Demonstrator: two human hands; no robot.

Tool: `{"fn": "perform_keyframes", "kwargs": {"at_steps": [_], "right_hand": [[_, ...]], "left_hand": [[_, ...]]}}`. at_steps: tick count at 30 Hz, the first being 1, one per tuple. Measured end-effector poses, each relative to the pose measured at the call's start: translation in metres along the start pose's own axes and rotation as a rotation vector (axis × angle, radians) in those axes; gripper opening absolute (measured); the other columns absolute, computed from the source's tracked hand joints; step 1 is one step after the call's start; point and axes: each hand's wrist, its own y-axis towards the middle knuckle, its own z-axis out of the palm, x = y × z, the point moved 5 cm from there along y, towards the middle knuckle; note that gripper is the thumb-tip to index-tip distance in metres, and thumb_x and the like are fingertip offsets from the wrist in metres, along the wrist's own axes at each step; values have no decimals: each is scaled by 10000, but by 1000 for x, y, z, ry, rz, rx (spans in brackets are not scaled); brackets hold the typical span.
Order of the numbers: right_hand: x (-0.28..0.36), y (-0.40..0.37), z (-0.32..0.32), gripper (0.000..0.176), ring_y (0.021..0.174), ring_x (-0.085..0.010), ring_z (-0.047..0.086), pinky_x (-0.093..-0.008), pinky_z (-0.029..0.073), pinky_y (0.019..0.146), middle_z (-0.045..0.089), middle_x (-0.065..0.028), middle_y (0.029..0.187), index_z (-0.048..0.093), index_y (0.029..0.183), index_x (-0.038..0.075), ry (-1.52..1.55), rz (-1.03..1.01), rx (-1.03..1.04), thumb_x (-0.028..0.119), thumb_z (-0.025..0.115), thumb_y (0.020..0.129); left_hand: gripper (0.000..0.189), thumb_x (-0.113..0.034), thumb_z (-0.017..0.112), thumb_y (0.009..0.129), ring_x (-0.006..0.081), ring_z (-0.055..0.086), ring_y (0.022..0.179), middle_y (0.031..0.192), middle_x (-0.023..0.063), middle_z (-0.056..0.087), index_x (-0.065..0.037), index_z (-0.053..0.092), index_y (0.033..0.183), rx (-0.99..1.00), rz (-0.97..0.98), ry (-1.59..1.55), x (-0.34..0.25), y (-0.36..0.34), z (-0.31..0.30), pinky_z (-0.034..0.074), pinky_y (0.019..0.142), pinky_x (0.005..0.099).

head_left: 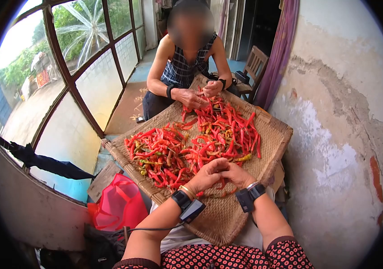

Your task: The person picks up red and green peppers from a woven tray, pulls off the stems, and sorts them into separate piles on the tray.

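Note:
Fingers bent, my left hand (205, 176) and my right hand (238, 175) meet over the near part of a woven tray (220, 220). Both are closed around a red chili pepper (221, 183), of which only a small part shows below the fingers; the fingertips are mostly hidden. Just beyond my hands lies a spread of red chili peppers (200, 154), some of them yellowish or green, with thin stems. They form one heap on the left and another toward the far right.
Across the tray sits another person (184, 67), both hands at the far peppers. A red plastic bag (118, 204) and a folded black umbrella (52, 165) are on the left, by the windows. A wooden chair (255, 67) and a peeling wall (335, 134) stand on the right.

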Motion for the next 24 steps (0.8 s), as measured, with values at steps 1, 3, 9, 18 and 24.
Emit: {"fn": "perform_keyframes", "kwargs": {"at_steps": [1, 3, 9, 18, 24], "right_hand": [[-4, 1, -2, 231, 666, -104, 562, -233, 474, 550, 590, -20, 860, 562, 1003, 14, -74, 43, -10, 104, 585, 792], [-4, 1, -9, 215, 634, -101, 559, -227, 463, 508, 592, -19, 826, 566, 988, 14, -126, 40, -82, 90, 581, 787], [3, -5, -17, 161, 550, -54, 529, -199, 426, 436, 592, -12, 725, 583, 946, 19, -91, 33, -173, 64, 565, 792], [34, -12, -42, 185, 584, -91, 565, -216, 457, 495, 598, -23, 718, 579, 966, 1, -94, -39, -296, 81, 566, 799], [46, -6, -65, 299, 790, -130, 560, -243, 449, 718, 595, -31, 856, 569, 1046, -19, -507, -361, -718, 116, 600, 781]], "left_hand": [[508, 93, 406, 743, 160, 505, 1054, 1158, 73, 490, -31, 397, 1236, -1, -3, -4, -2, -1, 2, 418, 901, 300], [437, 56, 443, 759, 150, 504, 1055, 1129, 66, 511, -21, 449, 1189, -196, -191, 272, -4, -6, -7, 412, 907, 304], [344, -65, 591, 752, 247, 596, 813, 950, 148, 593, -11, 530, 1086, -170, 135, 1107, -25, -10, -17, 471, 715, 308], [195, -252, 538, 783, 340, 593, 699, 716, 150, 611, -75, 607, 830, -94, -193, 1395, -12, -11, -28, 469, 614, 427], [192, -232, 558, 761, 309, 605, 690, 774, 134, 599, -59, 591, 839, -339, -147, 1584, -15, -12, -40, 486, 594, 411]]}}
